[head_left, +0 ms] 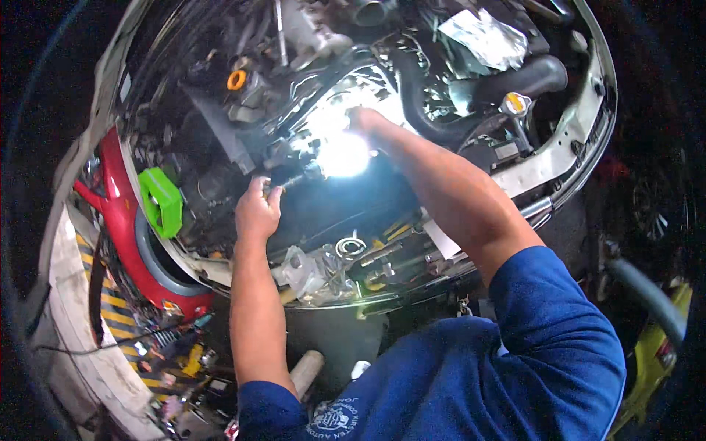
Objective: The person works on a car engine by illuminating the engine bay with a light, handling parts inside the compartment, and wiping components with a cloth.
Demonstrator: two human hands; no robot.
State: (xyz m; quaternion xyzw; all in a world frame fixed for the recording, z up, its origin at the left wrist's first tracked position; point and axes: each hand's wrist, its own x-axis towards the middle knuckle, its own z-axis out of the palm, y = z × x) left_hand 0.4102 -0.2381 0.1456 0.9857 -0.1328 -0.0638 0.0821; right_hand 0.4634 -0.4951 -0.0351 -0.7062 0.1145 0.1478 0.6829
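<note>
My left hand (pixel 257 208) is over the near left of a car's engine bay, fingers and thumb closed together. At its fingertips is the end of a dark, slim piece (pixel 290 180) that runs right toward a strong white light (pixel 344 154); what exactly the fingers grip is unclear. My right hand (pixel 365 121) reaches deep into the middle of the engine bay, just above that light. Glare washes out its fingers, so their grip and anything in them are hidden. A black hose (pixel 412 95) curves beside the right hand.
An orange ring cap (pixel 236 79) and a bright green holder (pixel 161 202) are at the left. A radiator cap (pixel 515 104) and crumpled foil (pixel 485 38) are at the right. Tools and a clear plastic bag (pixel 303 270) lie along the front edge. A red panel (pixel 121 213) stands left.
</note>
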